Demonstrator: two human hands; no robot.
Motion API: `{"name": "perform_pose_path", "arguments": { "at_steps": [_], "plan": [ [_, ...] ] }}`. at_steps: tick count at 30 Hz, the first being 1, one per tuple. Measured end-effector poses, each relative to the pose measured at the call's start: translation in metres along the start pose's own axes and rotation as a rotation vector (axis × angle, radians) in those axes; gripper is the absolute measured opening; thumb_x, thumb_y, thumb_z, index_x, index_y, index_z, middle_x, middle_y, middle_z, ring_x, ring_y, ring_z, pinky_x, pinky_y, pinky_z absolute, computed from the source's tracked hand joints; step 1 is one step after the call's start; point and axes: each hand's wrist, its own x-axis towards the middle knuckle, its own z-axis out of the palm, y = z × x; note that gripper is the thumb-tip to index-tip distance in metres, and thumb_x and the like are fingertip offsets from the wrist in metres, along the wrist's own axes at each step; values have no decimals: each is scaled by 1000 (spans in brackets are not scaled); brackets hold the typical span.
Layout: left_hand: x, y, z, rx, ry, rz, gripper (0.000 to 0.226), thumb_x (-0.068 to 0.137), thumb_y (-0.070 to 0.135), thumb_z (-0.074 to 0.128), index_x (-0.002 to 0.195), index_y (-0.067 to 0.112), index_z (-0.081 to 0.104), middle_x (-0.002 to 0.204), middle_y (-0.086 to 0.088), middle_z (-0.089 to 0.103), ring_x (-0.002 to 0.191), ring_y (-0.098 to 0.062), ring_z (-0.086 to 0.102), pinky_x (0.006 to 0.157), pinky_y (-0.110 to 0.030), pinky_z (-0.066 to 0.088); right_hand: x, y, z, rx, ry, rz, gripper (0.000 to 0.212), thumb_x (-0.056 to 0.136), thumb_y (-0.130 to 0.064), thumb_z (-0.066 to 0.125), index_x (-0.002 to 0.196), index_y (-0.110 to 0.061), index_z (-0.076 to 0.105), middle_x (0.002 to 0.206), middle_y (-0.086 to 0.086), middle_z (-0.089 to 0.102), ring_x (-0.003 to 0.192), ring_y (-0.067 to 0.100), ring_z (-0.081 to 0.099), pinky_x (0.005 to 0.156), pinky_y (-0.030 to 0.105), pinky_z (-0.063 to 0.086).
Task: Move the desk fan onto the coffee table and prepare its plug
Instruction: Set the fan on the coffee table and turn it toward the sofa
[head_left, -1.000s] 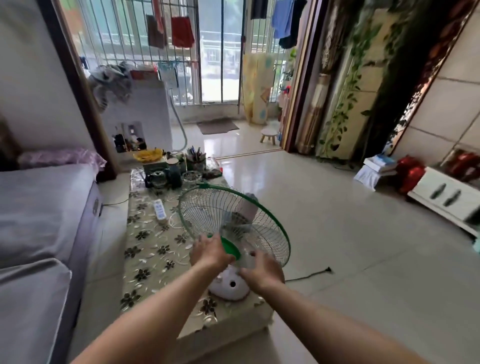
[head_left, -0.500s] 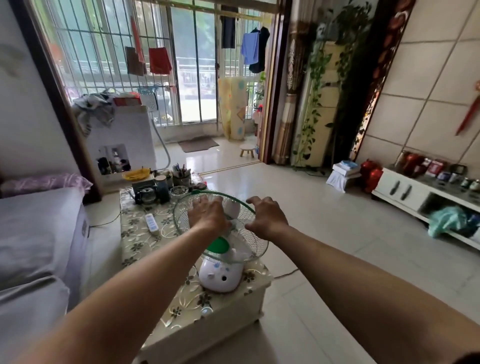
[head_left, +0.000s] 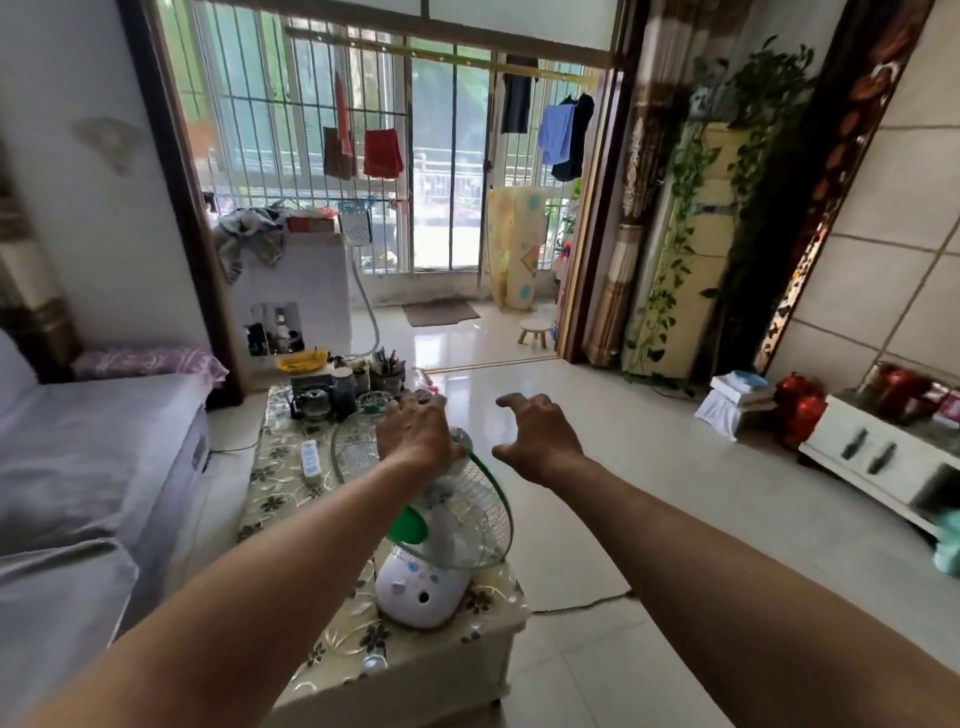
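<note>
Nearest me, the desk fan (head_left: 439, 540) stands on the coffee table (head_left: 415, 670), its white base close to the near right corner and its green-rimmed cage leaning back over the floral top. A second ago both my hands were low around the neck and base; half a second ago they were up on the cage rim. Now my left hand (head_left: 415, 436) is closed over the back of the fan head, while my right hand (head_left: 537, 439) has come off, fingers spread and curled around nothing, clear of the cage to its right. I take this to mean the placing is done and I am only tilting the head. The cord (head_left: 582, 605) trails off the table's right edge onto the floor; the plug itself is out of view, so that part remains. Farther along the table lie a remote (head_left: 310, 460) and, at the far end, a kettle (head_left: 313, 401).
</note>
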Motion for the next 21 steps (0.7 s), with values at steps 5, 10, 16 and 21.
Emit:
{"name": "perform_pose_path", "arguments": {
  "at_steps": [5,10,16,21],
  "plan": [
    [19,48,22,-97,-10,-134,68,80,42,76,140,29,46,128,-11,51,115,-27,50,98,-39,46,29,49,-10,-53,-44,-128,67,78,-33,77,138,-32,47,140,6,49,129,28,47,100,39,49],
    [43,79,39,-65,1,-194,68,81,44,76,140,28,48,130,-11,50,116,-26,48,98,-38,46,67,91,-11,-58,-90,-183,66,79,-32,76,138,-32,47,138,6,50,128,28,47,99,40,49],
    [96,89,52,38,1,-286,58,84,45,72,133,21,51,125,-10,51,112,-25,50,98,-38,49,135,107,-4,-79,-136,-313,67,81,-31,74,141,-31,44,143,7,45,132,28,44,102,40,47],
    [145,91,69,59,-26,-348,61,85,40,73,138,26,47,128,-10,47,115,-25,47,102,-39,46,196,109,1,-122,-174,-423,67,82,-25,73,142,-25,43,146,10,42,133,31,47,100,40,50]
  ]
}}
